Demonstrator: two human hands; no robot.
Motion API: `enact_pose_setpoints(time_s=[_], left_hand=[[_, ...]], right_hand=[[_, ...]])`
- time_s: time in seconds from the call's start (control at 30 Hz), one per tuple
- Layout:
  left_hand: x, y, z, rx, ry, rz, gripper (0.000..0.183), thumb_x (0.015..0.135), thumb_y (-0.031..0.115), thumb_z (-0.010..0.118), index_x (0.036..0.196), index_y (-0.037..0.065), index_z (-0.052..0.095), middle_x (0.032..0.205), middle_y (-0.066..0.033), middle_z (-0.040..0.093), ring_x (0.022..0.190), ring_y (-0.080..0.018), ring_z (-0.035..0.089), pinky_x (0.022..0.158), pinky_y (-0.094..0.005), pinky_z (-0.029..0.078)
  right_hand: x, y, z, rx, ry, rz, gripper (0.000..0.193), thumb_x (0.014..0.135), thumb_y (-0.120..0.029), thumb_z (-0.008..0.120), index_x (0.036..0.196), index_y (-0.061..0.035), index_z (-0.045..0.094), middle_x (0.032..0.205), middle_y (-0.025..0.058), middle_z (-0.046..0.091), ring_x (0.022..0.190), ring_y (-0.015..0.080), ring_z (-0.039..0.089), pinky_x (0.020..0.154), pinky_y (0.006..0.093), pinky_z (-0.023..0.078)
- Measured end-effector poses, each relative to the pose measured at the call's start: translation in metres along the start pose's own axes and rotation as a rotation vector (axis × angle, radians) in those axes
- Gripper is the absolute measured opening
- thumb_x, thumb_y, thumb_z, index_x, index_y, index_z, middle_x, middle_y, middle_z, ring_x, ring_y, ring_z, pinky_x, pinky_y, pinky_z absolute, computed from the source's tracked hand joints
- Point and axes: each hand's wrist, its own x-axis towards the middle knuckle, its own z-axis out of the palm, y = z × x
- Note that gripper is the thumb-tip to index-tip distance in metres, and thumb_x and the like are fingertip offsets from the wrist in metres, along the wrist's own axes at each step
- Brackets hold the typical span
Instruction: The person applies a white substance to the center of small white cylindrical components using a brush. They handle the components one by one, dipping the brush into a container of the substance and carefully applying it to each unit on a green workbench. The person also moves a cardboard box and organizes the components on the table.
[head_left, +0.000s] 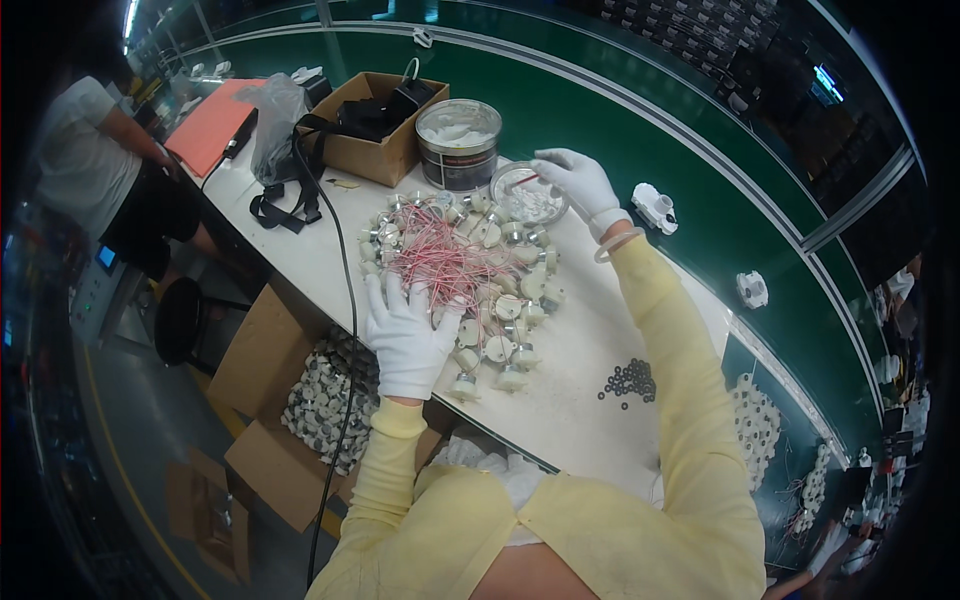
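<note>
A heap of small motors (pixel 500 346) with cream plastic housings and silver bodies lies on the white table, their thin pink and red wires (pixel 445 250) tangled in the middle. My left hand (pixel 408 335), in a white glove, rests on the near left edge of the heap with its fingers apart. Farther right, my gloved right hand (pixel 577 182) pinches a thin reddish stick (pixel 522 181), whose tip is too small to make out. The stick is held over a round shallow dish (pixel 535 212) of white paste. Behind the heap stands a large tin (pixel 458 150), also with white stuff inside.
Black rings (pixel 628 382) lie at the table's right. A cardboard box (pixel 375 150) with black items stands behind; a black cable (pixel 345 260) crosses the left edge. Below, an open carton (pixel 325 405) holds many small parts. A green conveyor (pixel 690 165) carries white units; a person (pixel 105 165) stands left.
</note>
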Motion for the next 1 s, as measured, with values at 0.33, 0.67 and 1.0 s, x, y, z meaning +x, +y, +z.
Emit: enact_pose_setpoints(time_s=[0.33, 0.67, 1.0], left_hand=[[0.001, 0.000, -0.002, -0.027, -0.005, -0.005, 0.066, 0.085, 0.055, 0.059, 0.122, 0.002, 0.062, 0.137, -0.0245, 0.047, 0.134, -0.0453, 0.032, 0.101, -0.0545, 0.036], [0.001, 0.001, -0.007, -0.029, -0.030, -0.006, 0.064, 0.086, 0.052, 0.060, 0.121, -0.001, 0.061, 0.134, -0.0269, 0.047, 0.132, -0.0465, 0.034, 0.101, -0.0541, 0.037], [0.000, 0.000, -0.006, -0.026, -0.017, 0.000, 0.064, 0.086, 0.052, 0.060, 0.120, -0.003, 0.061, 0.134, -0.0276, 0.047, 0.133, -0.0462, 0.033, 0.101, -0.0539, 0.037]], right_hand=[[0.016, -0.008, 0.041, -0.371, 0.158, -0.123, 0.040, 0.091, -0.042, 0.059, 0.107, -0.0067, 0.069, 0.095, 0.0187, 0.069, 0.091, 0.0344, 0.066, 0.081, 0.0383, 0.051], [0.003, 0.009, 0.022, -0.353, 0.023, -0.095, 0.039, 0.096, -0.037, 0.048, 0.101, -0.0029, 0.067, 0.088, 0.0214, 0.068, 0.087, 0.0404, 0.063, 0.077, 0.0434, 0.049], [-0.003, 0.000, -0.008, -0.361, 0.041, -0.098, 0.035, 0.095, -0.033, 0.050, 0.095, -0.0023, 0.068, 0.081, 0.0144, 0.070, 0.075, 0.0285, 0.065, 0.072, 0.0359, 0.049]])
